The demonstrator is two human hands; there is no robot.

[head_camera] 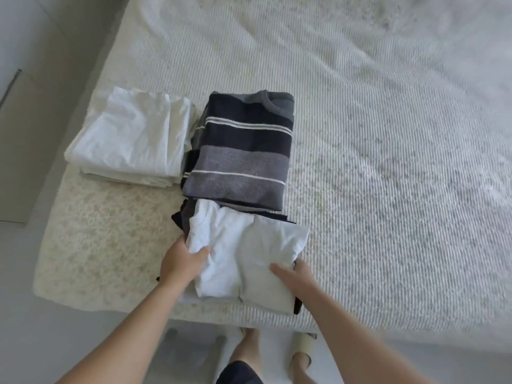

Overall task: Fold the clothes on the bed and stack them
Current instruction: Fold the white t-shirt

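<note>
Gripping the folded white garments (243, 256) — left hand (180, 261) and right hand (296, 275) clasping either end — apparently stacking next, calling for a level lift.

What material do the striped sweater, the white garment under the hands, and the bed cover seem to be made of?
Striped sweater: looks like thick knit, perhaps wool or cotton; its surface is fuzzy and matte, with a ribbed collar.
White garment: seems thin soft cotton jersey; it creases softly and has no shine.
Bed cover: appears to be a ribbed woven textile, matte, with fine parallel ridges. The exact fibre cannot be told.
</note>
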